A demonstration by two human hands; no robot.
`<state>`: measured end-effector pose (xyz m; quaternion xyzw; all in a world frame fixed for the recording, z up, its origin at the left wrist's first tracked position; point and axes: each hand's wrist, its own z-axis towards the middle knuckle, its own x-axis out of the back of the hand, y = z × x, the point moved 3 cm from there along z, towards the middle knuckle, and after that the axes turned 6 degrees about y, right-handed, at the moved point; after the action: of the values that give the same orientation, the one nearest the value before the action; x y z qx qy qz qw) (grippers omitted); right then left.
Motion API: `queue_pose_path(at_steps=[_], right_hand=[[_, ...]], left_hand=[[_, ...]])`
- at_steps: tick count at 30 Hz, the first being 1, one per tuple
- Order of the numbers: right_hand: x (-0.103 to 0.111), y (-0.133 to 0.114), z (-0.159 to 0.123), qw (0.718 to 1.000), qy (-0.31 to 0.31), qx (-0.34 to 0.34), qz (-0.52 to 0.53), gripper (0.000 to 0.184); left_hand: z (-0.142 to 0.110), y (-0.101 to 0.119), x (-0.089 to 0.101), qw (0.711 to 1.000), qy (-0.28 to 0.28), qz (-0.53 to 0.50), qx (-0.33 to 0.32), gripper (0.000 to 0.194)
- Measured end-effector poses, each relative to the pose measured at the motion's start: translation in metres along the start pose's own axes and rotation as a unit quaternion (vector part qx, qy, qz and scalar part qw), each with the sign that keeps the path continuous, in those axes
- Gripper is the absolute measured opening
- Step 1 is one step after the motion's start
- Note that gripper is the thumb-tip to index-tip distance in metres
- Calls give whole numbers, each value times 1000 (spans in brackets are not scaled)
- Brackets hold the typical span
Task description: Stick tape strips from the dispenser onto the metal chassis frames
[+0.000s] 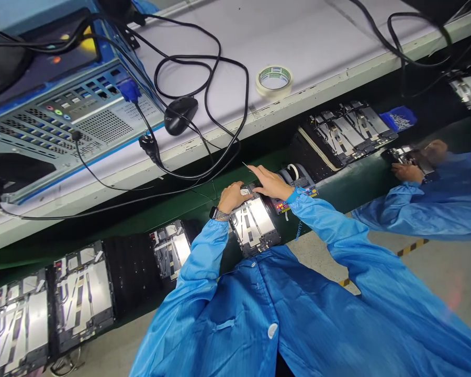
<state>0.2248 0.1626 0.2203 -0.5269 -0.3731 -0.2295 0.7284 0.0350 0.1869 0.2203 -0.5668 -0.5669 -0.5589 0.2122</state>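
Note:
An opened tablet [255,222] lies in front of me on the green bench, its silver battery plates, ribbon cables and boards exposed. My left hand [231,198], with a watch at the wrist, is closed on the tablet's upper left edge, thumb on the parts there. At the top right corner, my right hand [272,183] rests its thumb on the tablet. A thin pointed tool [244,164] juts out past this hand's index finger; its kind is too small to make out. Just right of the tablet, partly behind my right wrist, is a dark device with a lit display [281,206].
More opened tablets [84,293] lie along the bench at left, and a row of others [347,131] at right. A co-worker's hands [410,170] hold another device. On the white shelf are a tape roll [275,81], a mouse [181,115], looping cables and a computer case [74,120].

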Motion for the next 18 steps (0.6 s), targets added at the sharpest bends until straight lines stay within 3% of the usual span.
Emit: queue_pose_path(at_steps=[9,18], right_hand=[[1,1,5,998,-18,42,-33,99],[-1,6,14,996,-29,57,-58,106]], left_hand=[[-3,1,-4,1000,17,-3,-22,66],[2,-2,-5,1000,-9,-10,-2,68]])
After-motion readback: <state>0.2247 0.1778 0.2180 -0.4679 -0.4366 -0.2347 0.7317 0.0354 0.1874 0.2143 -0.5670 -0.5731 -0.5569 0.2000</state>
